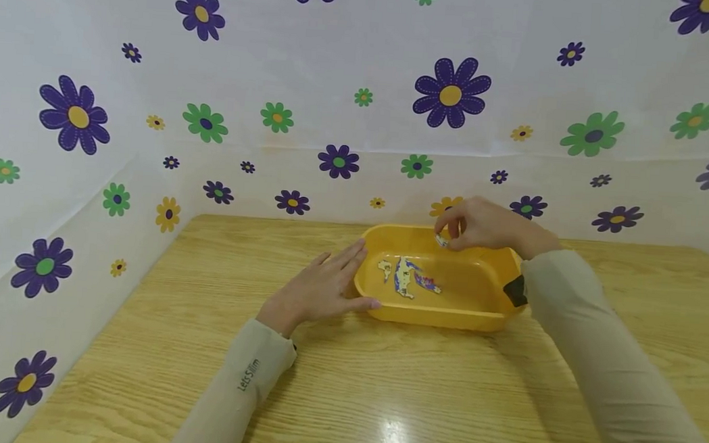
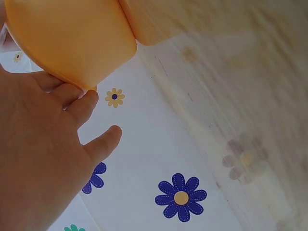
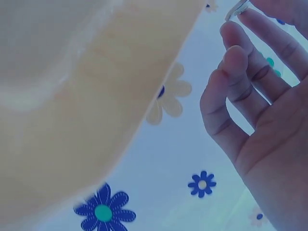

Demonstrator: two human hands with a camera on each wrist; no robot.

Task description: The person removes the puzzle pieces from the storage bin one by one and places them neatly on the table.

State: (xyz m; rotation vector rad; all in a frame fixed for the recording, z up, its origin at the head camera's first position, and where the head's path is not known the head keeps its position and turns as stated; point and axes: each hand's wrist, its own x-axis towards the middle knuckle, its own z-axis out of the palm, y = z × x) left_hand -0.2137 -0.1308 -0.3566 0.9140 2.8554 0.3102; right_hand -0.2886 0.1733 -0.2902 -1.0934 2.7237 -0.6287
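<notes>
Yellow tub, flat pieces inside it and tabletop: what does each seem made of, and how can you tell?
Yellow tub: likely moulded plastic, smooth and slightly shiny, with rounded corners.
Flat pieces: patterned, perhaps printed card or thin wood; too small to tell.
Tabletop: wood or wood-look laminate, glossy, with streaked grain and a bright reflection.

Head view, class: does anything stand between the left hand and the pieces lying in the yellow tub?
Yes: the left wall of the yellow tub stands between the left hand and the pieces inside.
</notes>
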